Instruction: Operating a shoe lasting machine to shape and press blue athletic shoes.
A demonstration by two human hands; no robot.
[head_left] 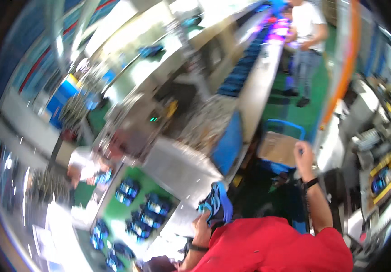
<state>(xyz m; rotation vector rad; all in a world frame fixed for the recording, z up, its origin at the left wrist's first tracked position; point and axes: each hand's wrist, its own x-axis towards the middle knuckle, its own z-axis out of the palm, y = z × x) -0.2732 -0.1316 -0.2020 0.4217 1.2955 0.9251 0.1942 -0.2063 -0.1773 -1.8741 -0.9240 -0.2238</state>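
A black and blue shoe (221, 204) is gripped in my left hand (201, 222), low in the view beside a metal surface. Raised to the right, my right hand (304, 158) has its fingers curled closed. What it holds, if anything, is too blurred to make out; a small dark spot shows at the fingers. Several more dark shoes with blue parts (152, 211) lie, mostly in pairs, on a green-topped table (137, 176) to my left.
A conveyor (261, 77) runs away ahead, with a blue panel (228, 143) at its near end. A blue cart (279, 147) carries a brown board. Machinery (379, 136) lines the right side. One person (309, 31) stands beyond the cart; another (84, 165) works at the left.
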